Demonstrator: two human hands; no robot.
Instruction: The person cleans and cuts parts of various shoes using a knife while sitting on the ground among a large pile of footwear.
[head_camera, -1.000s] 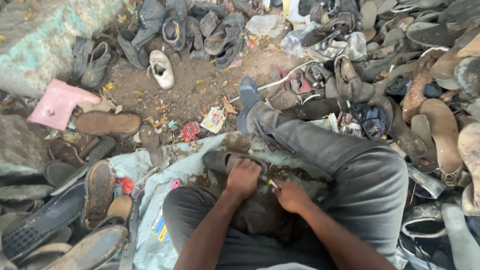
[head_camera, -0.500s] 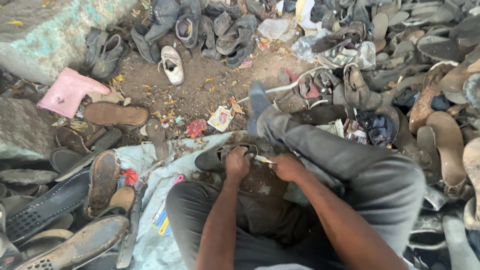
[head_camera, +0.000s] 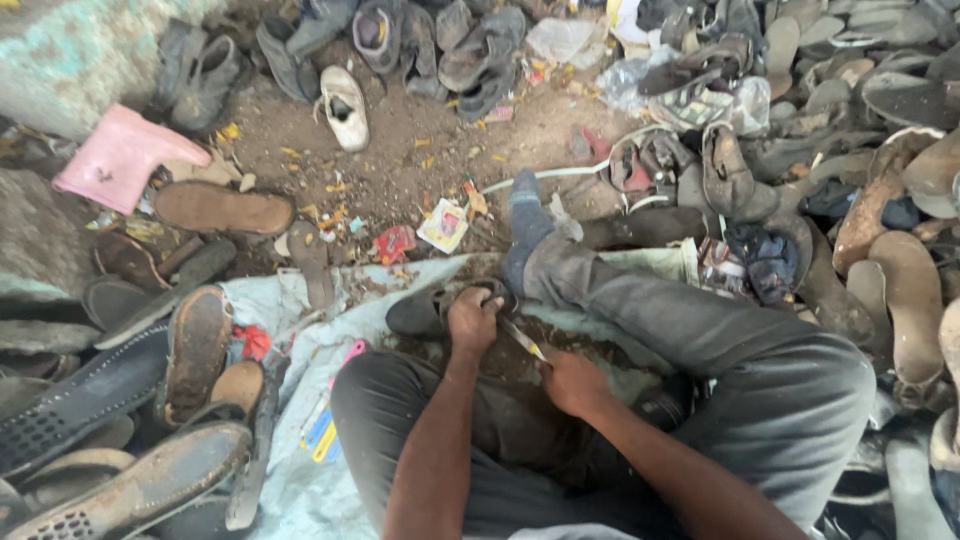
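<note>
- Piled worn shoes ring the seated person; a bare patch of dirt ground (head_camera: 400, 160) lies ahead, past the pale sheet (head_camera: 300, 480).
- No containers show.
- The left hand (head_camera: 472, 320) clamps down on a dark sandal (head_camera: 425, 308) lying on the sheet, beside the outstretched leg (head_camera: 700, 330).
- The right hand (head_camera: 572, 382) is closed around a knife (head_camera: 525, 340), blade angled toward the sandal.
- A pink boot (head_camera: 120, 160) lies far left.

The left hand (head_camera: 473, 320) covers the middle of the dark sandal (head_camera: 430, 308); the right hand (head_camera: 572, 383) hides the handle of the thin blade (head_camera: 524, 340). Both forearms run off the bottom edge, and the shoe heaps are cut by every edge
</note>
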